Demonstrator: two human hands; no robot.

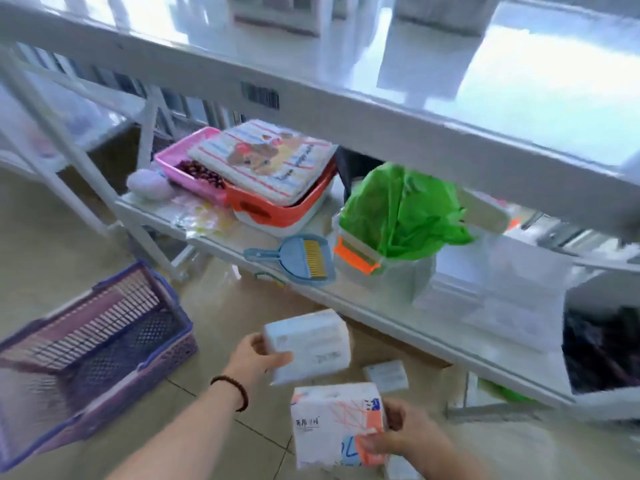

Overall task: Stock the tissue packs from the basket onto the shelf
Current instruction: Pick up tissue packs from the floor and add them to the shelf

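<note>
Purple plastic basket [86,344] is sitting tilted on the tiled floor at the left, below the white shelf [346,299]. The left hand [254,358] is gripping a pale blue tissue pack [310,344], fingers wrapped round its end. To its right, the right hand [398,434] is clasping an orange-patterned tissue pack [332,424].

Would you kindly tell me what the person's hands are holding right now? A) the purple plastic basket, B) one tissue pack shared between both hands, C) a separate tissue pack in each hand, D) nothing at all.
C: the left hand grips a plain white tissue pack, and the right hand grips a white tissue pack with orange and blue print.
</note>
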